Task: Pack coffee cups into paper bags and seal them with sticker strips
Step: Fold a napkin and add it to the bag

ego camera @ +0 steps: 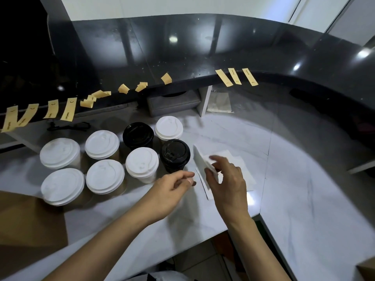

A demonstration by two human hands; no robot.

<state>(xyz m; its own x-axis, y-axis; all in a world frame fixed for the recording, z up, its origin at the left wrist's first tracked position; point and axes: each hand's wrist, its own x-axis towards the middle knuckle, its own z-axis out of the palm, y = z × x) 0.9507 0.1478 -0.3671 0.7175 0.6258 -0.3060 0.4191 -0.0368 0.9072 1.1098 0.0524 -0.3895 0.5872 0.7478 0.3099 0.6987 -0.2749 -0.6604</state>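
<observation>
Pale marble countertop (294,199) curves round beneath a raised black glossy ledge (203,57), seen from the head camera looking down. Along the ledge's front edge hangs a row of tan sticker strips (68,109), some flat, some curled; three more (235,76) hang further to the right.

On the counter stand eight lidded coffee cups, grouped close together. Six carry white lids, such as the nearest one at the left (62,186) and one at the back (168,128). Two carry black lids: one in the back row (138,135), and one (175,155) just beside the hands. A brown paper bag (30,224) lies flat at the lower left edge, near the cups. Another brown corner (367,270) shows at the lower right.

The right hand (229,183) pinches a folded white paper bag (205,165) between thumb and fingers, lifting its edge off the counter just to the right of the nearer black-lidded cup; more white paper lies beneath it. The left hand (172,189) hovers just beside that bag, its fingers loosely curled toward the thumb, holding nothing that I can make out. It is slightly blurred.

Under the ledge sit a grey box (172,104) and a clear plastic packet (219,103). A black cord (69,126) lies behind the cups.
</observation>
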